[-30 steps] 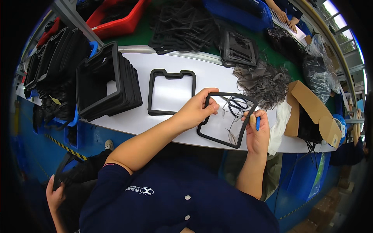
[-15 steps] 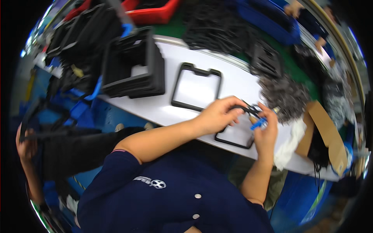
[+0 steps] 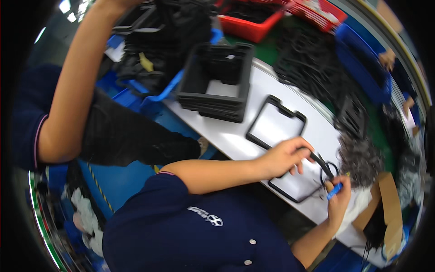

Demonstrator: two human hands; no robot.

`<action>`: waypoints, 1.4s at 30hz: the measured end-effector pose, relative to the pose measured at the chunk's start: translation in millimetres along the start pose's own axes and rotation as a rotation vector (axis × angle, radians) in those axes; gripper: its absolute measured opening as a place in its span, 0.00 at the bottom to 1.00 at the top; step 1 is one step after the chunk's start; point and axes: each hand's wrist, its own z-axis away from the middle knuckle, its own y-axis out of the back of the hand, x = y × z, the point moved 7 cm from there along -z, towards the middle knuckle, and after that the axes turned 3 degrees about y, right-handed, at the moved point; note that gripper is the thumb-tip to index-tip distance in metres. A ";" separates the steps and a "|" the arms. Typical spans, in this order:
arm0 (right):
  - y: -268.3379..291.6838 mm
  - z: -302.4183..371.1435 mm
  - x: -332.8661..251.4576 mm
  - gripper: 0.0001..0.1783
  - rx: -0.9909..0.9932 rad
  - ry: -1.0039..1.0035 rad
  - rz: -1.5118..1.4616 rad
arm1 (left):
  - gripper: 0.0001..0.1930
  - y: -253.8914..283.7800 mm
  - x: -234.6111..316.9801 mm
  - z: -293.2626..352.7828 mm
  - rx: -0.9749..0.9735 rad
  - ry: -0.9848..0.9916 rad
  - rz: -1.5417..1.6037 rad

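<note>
My left hand [image 3: 288, 157] pinches one end of a dark flexible strip [image 3: 321, 164] over the white table. Closed at the strip's other end, my right hand [image 3: 339, 199] also has a small blue-handled tool [image 3: 334, 191] in its fingers; its exact kind is too small to tell. Thin black loops stick out around the strip. Beneath and beyond my left hand lies a black rectangular frame [image 3: 258, 128] with a notch in its far side. A second black frame [image 3: 290, 198] lies under my hands, partly hidden by them.
Stacked black frames [image 3: 215, 102] stand left on the table [image 3: 217, 138]. Dark strips [image 3: 308, 63] and curled grey pieces [image 3: 360, 158] lie beyond. Red bins [image 3: 253, 27], a blue bin [image 3: 362, 63] and an open cardboard box [image 3: 385, 208] surround it. At left, a co-worker's arm [image 3: 72, 90] reaches over black parts.
The view has swung left, so the table things sit further right. My hands have moved apart with the strip stretched between them. The co-worker's arm now reaches up to the far left parts.
</note>
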 end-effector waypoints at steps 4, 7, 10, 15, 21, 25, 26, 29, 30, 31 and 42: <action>-4.3 -4.2 4.2 0.13 0.045 -0.048 -0.132 | 0.14 28.3 3.2 -2.2 0.128 0.007 0.018; -1.0 0.6 2.7 0.14 0.033 -0.109 -0.096 | 0.14 37.9 2.5 -2.8 0.199 0.045 0.044; 15.9 17.3 7.9 0.14 0.076 -0.143 0.162 | 0.14 37.5 -13.5 -1.5 0.213 0.062 0.135; 61.5 36.9 33.4 0.14 0.235 -0.181 0.221 | 0.13 29.5 -23.3 8.7 0.132 0.059 0.126; 17.4 11.9 -29.6 0.20 0.191 0.221 0.328 | 0.12 11.5 -23.6 9.7 0.064 0.060 0.157; -34.1 1.9 -18.5 0.27 0.314 0.172 0.047 | 0.10 20.4 -11.7 13.4 0.165 0.017 0.189; -43.8 1.3 -18.8 0.28 0.342 0.217 0.040 | 0.09 21.0 -9.2 14.7 0.161 -0.007 0.197; -63.1 3.0 -18.9 0.23 0.423 0.237 0.186 | 0.08 15.9 -6.6 18.8 0.155 0.035 0.193; -64.1 3.7 -14.8 0.22 0.420 0.210 0.164 | 0.07 12.4 -4.6 18.2 0.119 0.038 0.160; -66.7 3.5 -13.3 0.20 0.407 0.191 0.133 | 0.07 14.5 -3.8 18.2 0.116 0.047 0.159; -74.2 2.2 -29.7 0.14 0.179 0.191 -0.078 | 0.20 -5.9 38.7 6.9 -0.263 0.064 -1.057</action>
